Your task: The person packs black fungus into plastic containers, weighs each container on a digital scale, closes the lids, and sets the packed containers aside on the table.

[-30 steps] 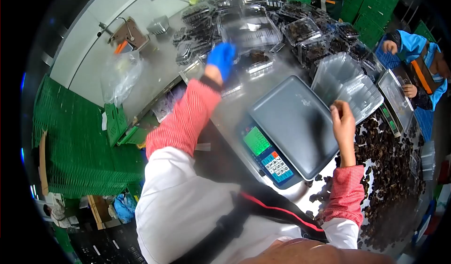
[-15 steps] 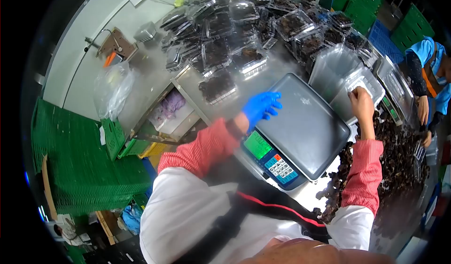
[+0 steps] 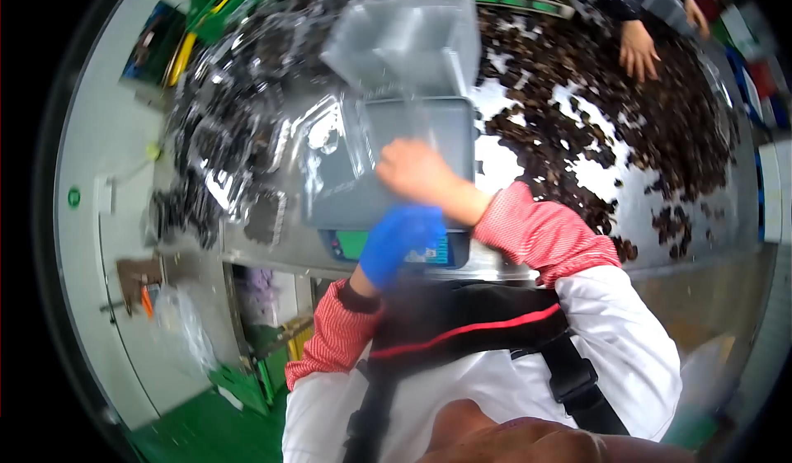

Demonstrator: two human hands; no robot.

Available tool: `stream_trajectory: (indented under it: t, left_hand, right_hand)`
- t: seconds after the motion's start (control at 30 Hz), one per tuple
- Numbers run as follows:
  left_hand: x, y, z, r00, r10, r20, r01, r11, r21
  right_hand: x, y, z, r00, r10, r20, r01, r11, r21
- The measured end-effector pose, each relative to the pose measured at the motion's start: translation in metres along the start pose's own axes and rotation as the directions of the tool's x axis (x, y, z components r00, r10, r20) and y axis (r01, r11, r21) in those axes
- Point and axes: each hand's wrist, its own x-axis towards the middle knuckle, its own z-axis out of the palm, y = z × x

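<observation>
A clear plastic container (image 3: 330, 137) is over the left part of the grey platform of a digital scale (image 3: 441, 125). My bare right hand (image 3: 419, 170) reaches across the platform, its closed fingers at the container's right edge; motion blurs the grip. In a blue glove, my left hand (image 3: 403, 240) is low in front of the scale's display and keypad, partly covering them. Its fingers are smeared, so I cannot tell how they are held. Behind the scale stands a stack of empty clear containers (image 3: 404, 42).
Many filled clear packs (image 3: 223, 141) crowd the left of the metal table. Loose dark brown pieces, like wood ear mushrooms (image 3: 561, 125), spread over the right. Another person's hand (image 3: 638, 51) touches them. A green crate (image 3: 231, 1) is at the far left.
My view has turned right. My right hand has moved from the container stack to over the scale, where a clear container now appears. My gloved left hand has come nearer the right hand.
</observation>
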Motion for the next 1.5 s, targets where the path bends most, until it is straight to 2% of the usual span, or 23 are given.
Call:
stream_trajectory:
  t: [0.03, 0.13, 0.2, 0.27, 0.33, 0.37, 0.4, 0.43, 0.57, 0.67, 0.8, 0.83, 0.93, 1.0, 1.03, 1.07, 1.1, 1.13, 1.2, 1.27, 1.33, 1.43, 1.5]
  left_hand:
    - [0.003, 0.001, 0.008, 0.997, 0.023, 0.075, -0.026, 0.999, 0.048]
    - [0.023, -0.003, 0.028, 0.968, 0.11, 0.228, -0.142, 0.981, 0.129]
    - [0.032, -0.006, 0.046, 0.976, -0.089, 0.2, 0.111, 0.989, -0.101]
    - [0.052, -0.018, 0.064, 0.98, 0.015, 0.201, -0.045, 0.988, 0.147]
    - [0.077, -0.032, 0.083, 0.988, 0.004, 0.155, -0.031, 0.984, 0.176]
    - [0.088, -0.04, 0.096, 0.992, -0.071, 0.101, 0.063, 0.995, 0.078]
    - [0.099, -0.047, 0.106, 0.988, -0.148, 0.05, 0.15, 0.988, -0.025]
    - [0.11, -0.053, 0.112, 0.982, -0.186, 0.018, 0.185, 0.983, 0.016]
    - [0.148, -0.1, 0.134, 0.988, -0.063, -0.141, 0.087, 0.982, 0.169]
    - [0.184, -0.127, 0.139, 0.963, 0.138, -0.232, -0.017, 0.889, 0.458]
    - [0.235, -0.161, 0.163, 0.832, 0.374, -0.408, -0.147, 0.86, 0.489]
    - [0.236, -0.132, 0.166, 0.809, 0.442, -0.387, -0.046, 0.704, 0.709]
    - [0.241, -0.096, 0.172, 0.832, 0.08, -0.549, 0.355, 0.685, 0.637]
    - [0.252, -0.116, 0.17, 0.848, 0.023, -0.529, 0.402, 0.624, 0.671]
    - [0.256, -0.134, 0.17, 0.845, -0.006, -0.534, 0.407, 0.655, 0.637]
    - [0.245, -0.13, 0.17, 0.886, 0.151, -0.439, 0.221, 0.694, 0.685]
    - [0.244, -0.147, 0.171, 0.878, 0.277, -0.389, 0.035, 0.775, 0.631]
    - [0.238, -0.15, 0.178, 0.89, 0.317, -0.327, 0.014, 0.699, 0.715]
    - [0.217, -0.157, 0.185, 0.889, 0.423, -0.172, -0.191, 0.686, 0.702]
    - [0.187, -0.155, 0.195, 0.93, 0.354, -0.098, -0.222, 0.754, 0.618]
    - [0.158, -0.154, 0.198, 0.95, 0.312, -0.01, -0.228, 0.716, 0.66]
    - [0.124, -0.143, 0.191, 0.974, 0.226, 0.019, -0.204, 0.838, 0.506]
    - [0.121, -0.148, 0.177, 0.978, 0.16, -0.134, -0.06, 0.832, 0.552]
  right_hand:
    - [-0.01, -0.006, -0.001, 0.996, 0.029, 0.088, -0.034, 0.998, 0.057]
    - [-0.033, -0.001, -0.043, 0.998, 0.056, 0.008, -0.056, 0.958, 0.28]
    - [-0.055, 0.017, -0.065, 0.972, 0.236, 0.011, -0.232, 0.944, 0.235]
    - [-0.093, 0.047, -0.081, 0.921, 0.387, -0.042, -0.374, 0.909, 0.185]
    - [-0.136, 0.08, -0.098, 0.798, 0.601, -0.032, -0.593, 0.794, 0.135]
    - [-0.16, 0.102, -0.105, 0.725, 0.686, 0.06, -0.688, 0.723, 0.063]
    - [-0.194, 0.122, -0.1, 0.688, 0.723, -0.062, -0.724, 0.69, 0.001]
    - [-0.219, 0.144, -0.11, 0.6, 0.8, 0.013, -0.797, 0.6, -0.077]
    - [-0.28, 0.227, -0.147, 0.374, 0.924, 0.087, -0.865, 0.381, -0.328]
    - [-0.278, 0.259, -0.143, 0.44, 0.897, 0.036, -0.832, 0.423, -0.359]
    - [-0.243, 0.26, -0.091, 0.496, 0.845, 0.199, -0.808, 0.533, -0.25]
    - [-0.239, 0.253, -0.078, 0.56, 0.804, 0.2, -0.77, 0.594, -0.231]
    - [-0.203, 0.204, -0.087, 0.592, 0.737, 0.327, -0.635, 0.676, -0.374]
    - [-0.217, 0.194, -0.077, 0.651, 0.683, 0.331, -0.598, 0.73, -0.33]
    - [-0.234, 0.195, -0.07, 0.746, 0.611, 0.266, -0.534, 0.787, -0.309]
    - [-0.227, 0.183, -0.085, 0.698, 0.647, 0.307, -0.586, 0.763, -0.275]
    - [-0.24, 0.176, -0.082, 0.762, 0.607, 0.226, -0.57, 0.794, -0.21]
    - [-0.251, 0.164, -0.087, 0.808, 0.548, 0.216, -0.502, 0.832, -0.235]
    - [-0.269, 0.141, -0.106, 0.772, 0.579, 0.261, -0.588, 0.807, -0.052]
    - [-0.279, 0.12, -0.137, 0.697, 0.58, 0.422, -0.583, 0.801, -0.136]
    - [-0.291, 0.105, -0.158, 0.678, 0.583, 0.448, -0.654, 0.756, 0.005]
    - [-0.279, 0.105, -0.193, 0.589, 0.625, 0.512, -0.782, 0.599, 0.17]
    - [-0.27, 0.119, -0.198, 0.563, 0.698, 0.443, -0.817, 0.552, 0.168]
